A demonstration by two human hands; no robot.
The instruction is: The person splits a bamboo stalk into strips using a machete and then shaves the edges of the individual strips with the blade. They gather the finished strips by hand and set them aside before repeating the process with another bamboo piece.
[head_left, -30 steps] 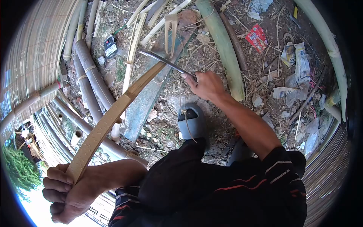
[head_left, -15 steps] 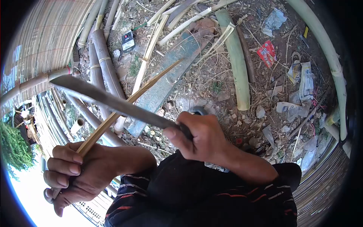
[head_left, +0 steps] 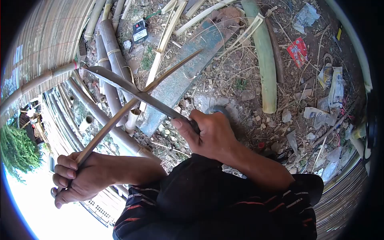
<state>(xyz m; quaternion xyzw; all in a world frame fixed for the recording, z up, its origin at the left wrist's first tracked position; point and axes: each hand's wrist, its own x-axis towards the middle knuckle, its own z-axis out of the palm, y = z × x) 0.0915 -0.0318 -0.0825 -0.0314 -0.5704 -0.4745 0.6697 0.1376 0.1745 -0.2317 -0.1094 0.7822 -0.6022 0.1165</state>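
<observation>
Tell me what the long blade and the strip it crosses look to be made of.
Long blade: apparently steel, dull grey and unpolished, thin with a curved tip. Strip: likely split bamboo, pale tan, fibrous, tapering to a point, like the bamboo poles lying nearby.

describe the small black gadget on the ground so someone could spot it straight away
Start at the long grey-blue plank lying on the dirt. Look up and left, past the pale split bamboo strips, to the small black boxy device with a white label. It is the only black manufactured item among the bamboo poles.
</observation>
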